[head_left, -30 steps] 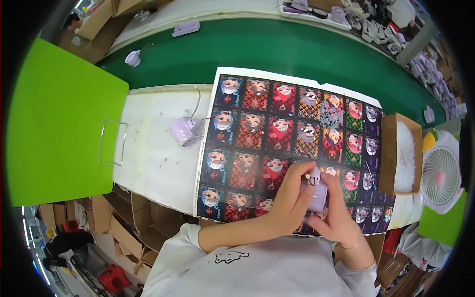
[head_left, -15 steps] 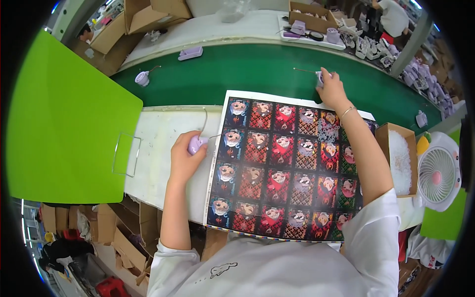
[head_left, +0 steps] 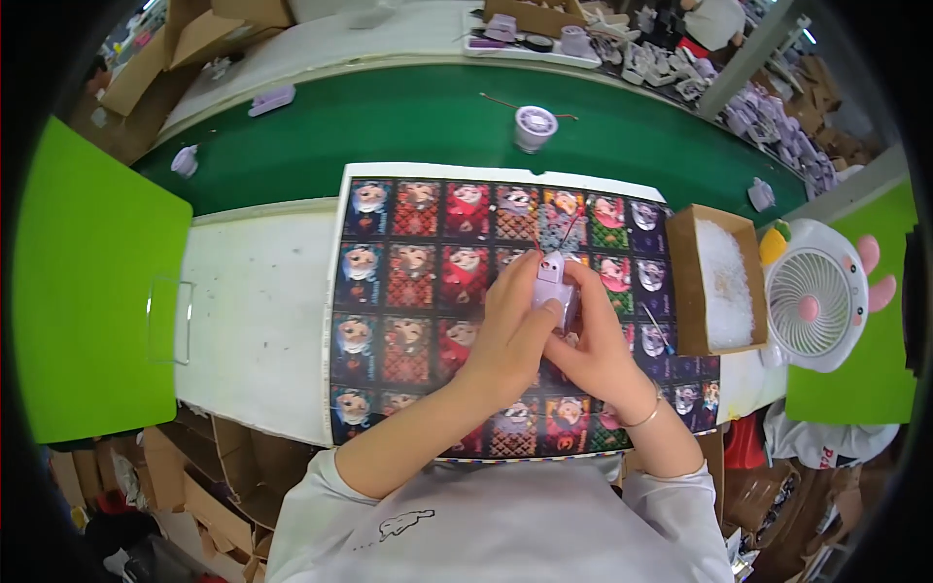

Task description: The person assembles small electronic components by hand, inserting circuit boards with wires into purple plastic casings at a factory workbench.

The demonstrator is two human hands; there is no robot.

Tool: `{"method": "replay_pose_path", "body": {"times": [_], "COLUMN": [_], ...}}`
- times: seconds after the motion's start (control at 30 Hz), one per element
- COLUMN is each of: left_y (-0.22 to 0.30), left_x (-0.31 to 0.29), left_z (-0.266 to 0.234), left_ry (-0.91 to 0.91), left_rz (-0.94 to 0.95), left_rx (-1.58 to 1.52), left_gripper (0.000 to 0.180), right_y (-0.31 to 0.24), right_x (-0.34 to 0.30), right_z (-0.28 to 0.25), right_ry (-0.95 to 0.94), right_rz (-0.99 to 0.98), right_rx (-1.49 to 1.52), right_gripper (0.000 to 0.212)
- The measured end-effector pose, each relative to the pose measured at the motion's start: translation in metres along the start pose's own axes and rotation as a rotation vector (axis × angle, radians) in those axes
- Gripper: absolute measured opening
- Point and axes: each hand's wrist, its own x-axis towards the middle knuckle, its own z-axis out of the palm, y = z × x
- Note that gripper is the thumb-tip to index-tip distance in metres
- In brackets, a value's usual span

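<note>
Both hands close together around a small pale lilac plastic device, held just above a printed mat of cartoon picture squares on the white worktable. Left hand wraps its fingers over the device's left side; right hand cups it from below and the right. Thin red wires stick up from its top. An open cardboard box of white granules sits to the right, beside a white desk fan. Beyond the mat, a lilac round cup stands on a green conveyor belt.
</note>
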Motion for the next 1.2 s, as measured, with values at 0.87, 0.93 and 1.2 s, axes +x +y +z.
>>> {"method": "replay_pose_path", "body": {"times": [0.87,0.93,1.2], "left_y": [-0.019,-0.015,-0.013], "left_x": [0.011,0.013,0.019], "left_z": [-0.001,-0.005,-0.020], "left_ry": [0.094,0.058,-0.053], "left_rz": [0.185,0.161,0.169], "left_rx": [0.322,0.345,0.267], "left_gripper": [0.032,0.031,0.031], "right_y": [0.018,0.019,0.013], "right_x": [-0.016,-0.017,-0.014], "right_z": [0.013,0.014,0.006], "right_ry": [-0.024,-0.035,-0.073], "right_rz": [-0.145,-0.139,-0.153], "right_rx": [-0.134,-0.133,-0.133], "right_gripper": [0.072,0.073,0.075]}}
